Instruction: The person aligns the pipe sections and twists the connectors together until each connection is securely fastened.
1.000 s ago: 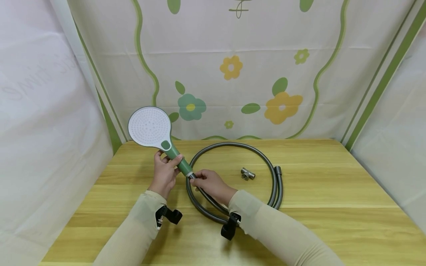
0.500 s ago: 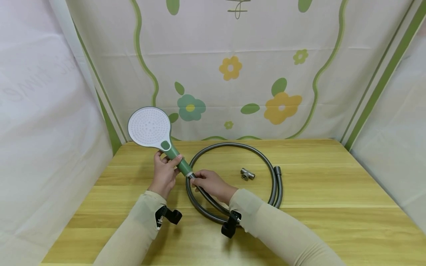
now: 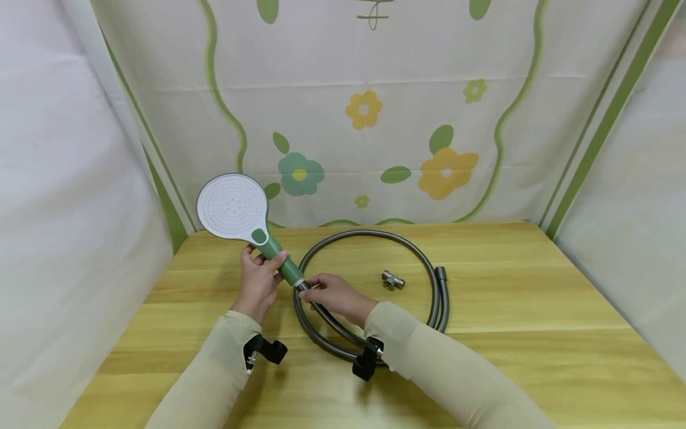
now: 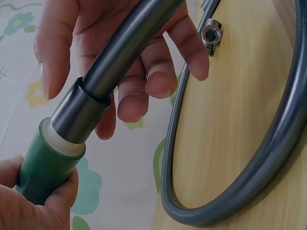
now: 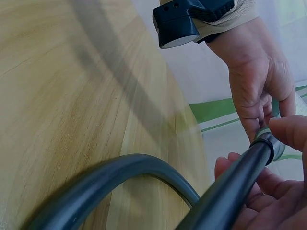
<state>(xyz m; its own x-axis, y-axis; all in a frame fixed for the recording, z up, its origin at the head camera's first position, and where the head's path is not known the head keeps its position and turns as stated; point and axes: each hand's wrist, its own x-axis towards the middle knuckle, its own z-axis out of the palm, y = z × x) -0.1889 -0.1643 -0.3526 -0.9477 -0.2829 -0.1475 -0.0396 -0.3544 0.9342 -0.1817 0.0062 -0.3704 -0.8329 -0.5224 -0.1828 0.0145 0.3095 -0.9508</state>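
Note:
My left hand (image 3: 258, 286) grips the green handle of a shower head (image 3: 231, 205), its round white spray face turned up and tilted left. A dark grey shower hose (image 4: 129, 52) meets the handle's lower end, and its smooth metal collar (image 4: 79, 112) sits against a white ring there. Around that collar is my right hand (image 3: 337, 296), thumb on one side and fingers on the other. In the left wrist view its thumb stands apart from the collar and the fingers are spread loosely behind the hose.
The rest of the hose lies in a loop on the wooden table (image 3: 509, 333), its other end (image 3: 441, 274) at the right. Inside the loop lies a small metal T-shaped pipe fitting (image 3: 393, 280). A flower-patterned cloth (image 3: 407, 125) hangs behind the table.
The head view has swung slightly, so everything appears a little further left. My left hand keeps its hold on the shower head's handle, and my right hand stays at the hose collar.

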